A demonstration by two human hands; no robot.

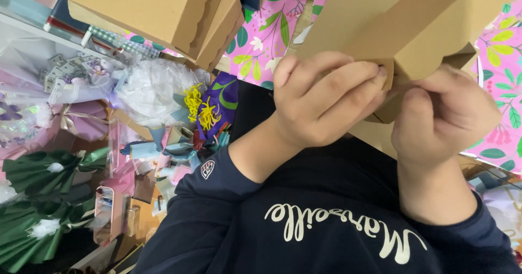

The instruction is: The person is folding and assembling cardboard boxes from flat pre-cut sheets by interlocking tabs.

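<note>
Closest to the camera is the person's dark navy sweatshirt [326,219] with white lettering across the chest, its sleeves pushed up from the wrists. Just beyond it the left hand [321,102] is curled, fingers bent over and pressing on a flap of a brown cardboard box [402,23] held up in front of the chest. The right hand [440,116] is beside it, nearly touching, fingers folded in and pinching the lower edge of the same box; both hands are closed on the cardboard, not spread. The box is partly folded, with a scalloped edge along one flap, and it rises toward the top right of the view. To the left, lower down, lies a heap of craft material: green pleated wrapping paper [38,198], pale purple wrapping [81,116], white tissue [152,86] and a bunch of yellow curled ribbon [198,108]. Farther off at the top left is a second cardboard box [157,13], closed, also scallop-edged. Behind everything lies pink paper with a leaf and flower print [266,34].
</note>
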